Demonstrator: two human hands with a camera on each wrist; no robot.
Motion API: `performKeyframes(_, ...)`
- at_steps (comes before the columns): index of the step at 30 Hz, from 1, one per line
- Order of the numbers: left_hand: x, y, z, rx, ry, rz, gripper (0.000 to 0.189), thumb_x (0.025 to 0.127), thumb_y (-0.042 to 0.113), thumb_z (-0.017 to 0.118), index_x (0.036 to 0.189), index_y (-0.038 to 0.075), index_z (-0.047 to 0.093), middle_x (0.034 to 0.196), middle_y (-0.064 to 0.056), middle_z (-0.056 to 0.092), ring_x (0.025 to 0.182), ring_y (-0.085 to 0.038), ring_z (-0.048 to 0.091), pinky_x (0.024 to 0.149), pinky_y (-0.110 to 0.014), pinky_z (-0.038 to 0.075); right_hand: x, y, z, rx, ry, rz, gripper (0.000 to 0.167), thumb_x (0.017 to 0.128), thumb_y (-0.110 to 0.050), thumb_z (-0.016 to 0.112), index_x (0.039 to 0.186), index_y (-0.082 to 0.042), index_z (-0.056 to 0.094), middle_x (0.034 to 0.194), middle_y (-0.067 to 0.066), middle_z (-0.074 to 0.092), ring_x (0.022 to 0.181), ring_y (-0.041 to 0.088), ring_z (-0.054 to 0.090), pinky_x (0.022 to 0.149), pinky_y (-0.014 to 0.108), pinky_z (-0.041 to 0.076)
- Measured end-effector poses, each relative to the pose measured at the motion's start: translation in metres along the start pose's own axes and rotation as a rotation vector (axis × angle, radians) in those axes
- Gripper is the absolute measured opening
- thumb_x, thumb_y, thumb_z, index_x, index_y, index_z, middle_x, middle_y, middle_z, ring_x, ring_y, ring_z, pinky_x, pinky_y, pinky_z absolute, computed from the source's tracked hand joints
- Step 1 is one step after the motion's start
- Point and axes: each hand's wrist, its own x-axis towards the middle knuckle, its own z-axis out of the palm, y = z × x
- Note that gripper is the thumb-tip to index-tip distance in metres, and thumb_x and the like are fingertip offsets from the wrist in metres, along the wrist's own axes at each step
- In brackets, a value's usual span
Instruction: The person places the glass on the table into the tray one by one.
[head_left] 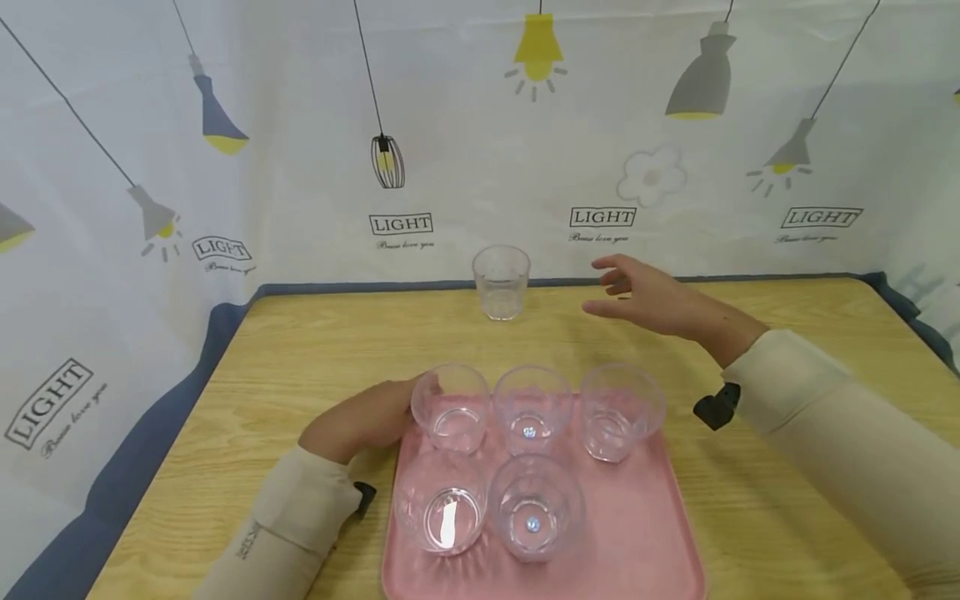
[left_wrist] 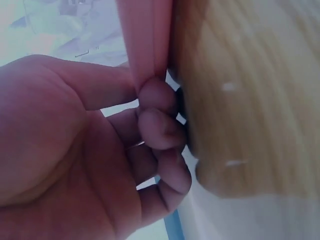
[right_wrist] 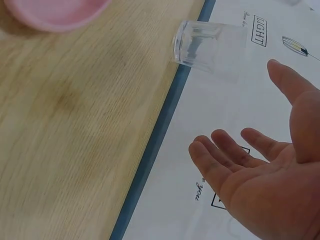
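A pink tray (head_left: 622, 542) carries several clear plastic cups, three in its far row and two in the near row, such as the near-left cup (head_left: 442, 504). My left hand (head_left: 371, 421) grips the tray's far left edge; in the left wrist view the fingers (left_wrist: 160, 130) curl under the rim with the thumb over it. One more clear cup (head_left: 501, 283) stands upright near the table's back edge. To its right hovers my right hand (head_left: 637, 296), fingers spread and thumb apart, touching nothing. The right wrist view also shows a gap between that hand and the cup (right_wrist: 207, 47).
Under everything lies a wood-grain table (head_left: 315, 342). Behind it hangs a white curtain (head_left: 457, 108) printed with lamps, its blue border along the back edge. The front right part of the tray holds no cup.
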Motion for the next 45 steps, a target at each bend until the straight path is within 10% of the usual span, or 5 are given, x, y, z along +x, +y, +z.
performKeyframes(13, -0.001, -0.017, 0.001, 0.007, -0.080, 0.052, 0.030, 0.109, 0.039, 0.038, 0.130, 0.026, 0.055, 0.142, -0.003, 0.057, 0.139, -0.028, 0.047, 0.118, -0.052, 0.036, 0.050, -0.019, 0.013, -0.096, -0.078, 0.024, 0.082, 0.095, -0.044, 0.066, 0.156, -0.007, 0.025, 0.154, 0.022, 0.041, 0.141, 0.039, 0.043, 0.110, 0.055, 0.043)
performKeyframes(45, 0.003, -0.013, -0.005, 0.032, -0.067, 0.025, 0.031, 0.107, 0.039, 0.042, 0.135, 0.029, 0.051, 0.142, -0.002, 0.058, 0.138, -0.027, 0.049, 0.117, -0.052, 0.037, 0.099, -0.096, 0.021, -0.358, -0.217, 0.058, 0.098, 0.094, -0.044, 0.068, 0.160, -0.005, 0.007, 0.165, 0.018, 0.019, 0.154, 0.034, 0.018, 0.125, 0.051, 0.021)
